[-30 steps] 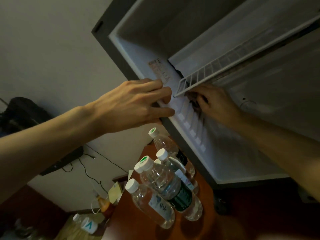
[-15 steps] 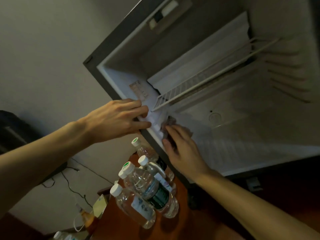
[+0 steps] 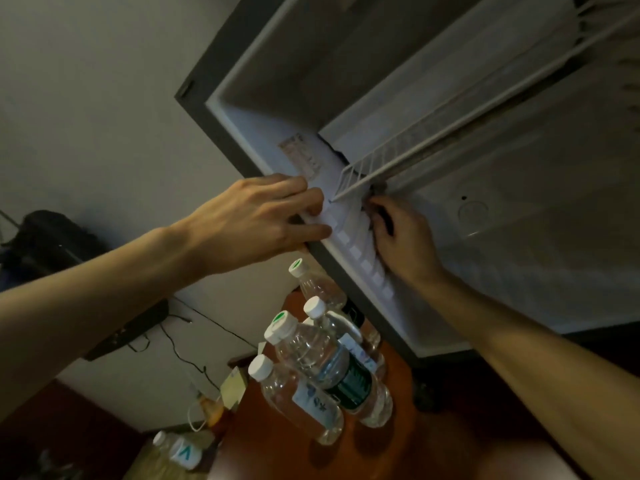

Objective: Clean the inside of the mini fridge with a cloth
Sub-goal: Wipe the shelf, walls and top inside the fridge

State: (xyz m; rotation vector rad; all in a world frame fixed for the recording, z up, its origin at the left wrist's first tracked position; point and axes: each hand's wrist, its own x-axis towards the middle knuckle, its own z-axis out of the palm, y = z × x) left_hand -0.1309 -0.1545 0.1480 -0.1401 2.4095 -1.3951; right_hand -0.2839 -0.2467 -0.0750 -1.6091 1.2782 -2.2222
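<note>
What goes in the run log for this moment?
left hand braces fridge edge | right hand holds cloth on inner side wall under wire shelf

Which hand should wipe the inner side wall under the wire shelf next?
Probably the right hand: it is already inside the mini fridge, pressing the dark cloth against the ribbed wall just under the wire shelf. The left hand lies flat on the front edge, bracing, and holds no cloth.
</note>
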